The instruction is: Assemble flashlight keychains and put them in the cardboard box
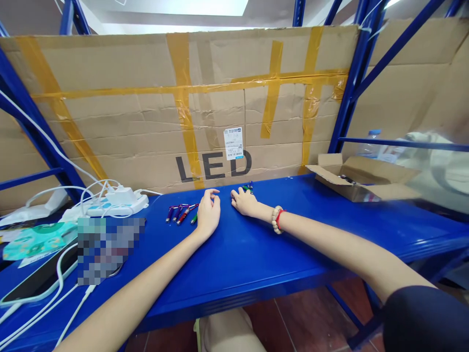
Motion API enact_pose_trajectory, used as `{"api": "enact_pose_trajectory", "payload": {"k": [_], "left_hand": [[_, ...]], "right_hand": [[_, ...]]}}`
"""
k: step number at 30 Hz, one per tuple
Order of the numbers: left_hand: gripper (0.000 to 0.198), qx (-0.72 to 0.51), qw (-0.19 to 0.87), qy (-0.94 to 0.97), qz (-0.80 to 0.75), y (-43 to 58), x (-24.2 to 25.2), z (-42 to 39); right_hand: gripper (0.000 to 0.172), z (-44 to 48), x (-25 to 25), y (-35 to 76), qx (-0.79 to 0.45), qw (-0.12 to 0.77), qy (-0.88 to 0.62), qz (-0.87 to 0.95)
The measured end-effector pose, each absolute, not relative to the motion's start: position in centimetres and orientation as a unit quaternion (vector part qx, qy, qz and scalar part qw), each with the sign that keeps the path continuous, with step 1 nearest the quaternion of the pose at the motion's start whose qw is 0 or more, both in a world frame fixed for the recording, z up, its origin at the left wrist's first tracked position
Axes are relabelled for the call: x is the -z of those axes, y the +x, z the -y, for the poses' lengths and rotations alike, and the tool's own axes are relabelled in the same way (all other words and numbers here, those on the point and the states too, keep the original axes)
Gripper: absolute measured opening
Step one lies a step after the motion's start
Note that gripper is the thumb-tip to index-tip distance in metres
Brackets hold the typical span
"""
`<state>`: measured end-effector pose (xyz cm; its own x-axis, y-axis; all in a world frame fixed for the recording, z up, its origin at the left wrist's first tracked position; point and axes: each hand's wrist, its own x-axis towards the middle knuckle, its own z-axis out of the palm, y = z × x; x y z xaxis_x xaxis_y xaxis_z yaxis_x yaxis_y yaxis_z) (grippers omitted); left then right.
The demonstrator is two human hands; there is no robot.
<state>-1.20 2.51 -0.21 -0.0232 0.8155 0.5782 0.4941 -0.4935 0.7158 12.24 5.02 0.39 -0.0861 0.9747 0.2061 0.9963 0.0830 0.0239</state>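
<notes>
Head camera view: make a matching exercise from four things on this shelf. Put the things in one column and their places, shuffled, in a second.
Things
1. bead bracelet
2. cardboard box
3. power strip
4. small torches

Places
A. lying in a row just beside the left hand
B. at the far right of the blue shelf, flaps open
C. on the wrist of the right hand
D. white, further left than the torches

Pairs: 1-C, 2-B, 3-D, 4-A
</notes>
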Motion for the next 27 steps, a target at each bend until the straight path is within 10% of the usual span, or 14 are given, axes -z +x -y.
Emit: {"api": "enact_pose_trajectory", "payload": {"k": [27], "left_hand": [[0.019, -0.496, 0.158, 0.722, -0.455, -1.1, 0.0, -1.9]], "right_hand": [[0.035, -7.2, -7.8, 28.0, 0.105, 0.181, -0.768, 0.605]]}}
